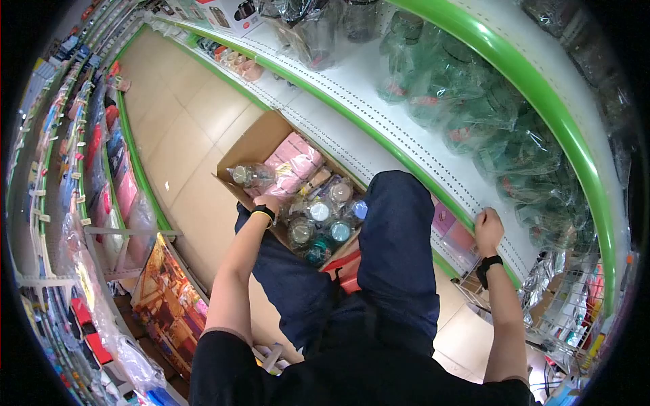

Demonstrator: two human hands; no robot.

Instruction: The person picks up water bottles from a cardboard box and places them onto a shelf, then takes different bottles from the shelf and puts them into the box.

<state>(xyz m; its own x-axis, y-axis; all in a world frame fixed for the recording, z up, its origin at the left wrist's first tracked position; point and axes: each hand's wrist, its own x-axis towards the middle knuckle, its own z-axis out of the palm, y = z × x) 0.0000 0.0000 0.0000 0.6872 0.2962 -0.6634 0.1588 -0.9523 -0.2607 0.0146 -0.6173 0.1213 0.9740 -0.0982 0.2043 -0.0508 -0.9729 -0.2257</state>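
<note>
Head-worn view — forward, steeply down

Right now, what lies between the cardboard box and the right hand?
The head view shows the right knee, in dark trousers, between the cardboard box and the right hand; past the knee come pink and purple items and the shelf's green edge.

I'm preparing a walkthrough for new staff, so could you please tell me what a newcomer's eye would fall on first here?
Probably the open cardboard box by the person's knees, packed with lidded clear containers and a pink package, with the left hand at its side. Next might come the plastic-wrapped green items crowding the shelf at upper right, above the right hand.
</note>
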